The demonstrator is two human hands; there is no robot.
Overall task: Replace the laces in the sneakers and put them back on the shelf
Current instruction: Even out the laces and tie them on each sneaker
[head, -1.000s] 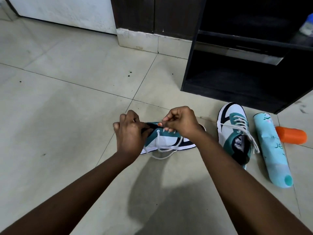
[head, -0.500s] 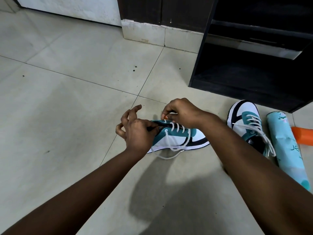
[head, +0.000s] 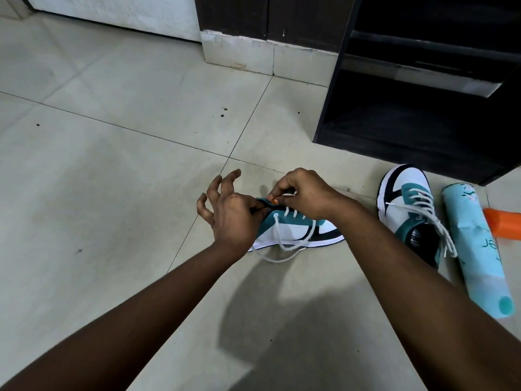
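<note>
Open floor (head: 98, 179) left of and behind the hands. Right side crowded: second sneaker (head: 408, 210), teal bottle (head: 476, 258) just beside it, orange object (head: 501, 222) behind the bottle. Dark shelf (head: 394, 142) blocks far right.

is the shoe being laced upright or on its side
On its side: the sneaker shows its white and black side panel facing up, sole edge toward the camera.

A teal, white and black sneaker (head: 298, 231) lies on its side at centre frame, its toe pointing right. Its white lace (head: 277, 244) runs through the eyelets, with a loose loop trailing onto the floor below the sole. A matching laced sneaker (head: 406, 204) stands upright at right of centre, toe toward the black shelf (head: 394, 142) in the upper right.
</note>
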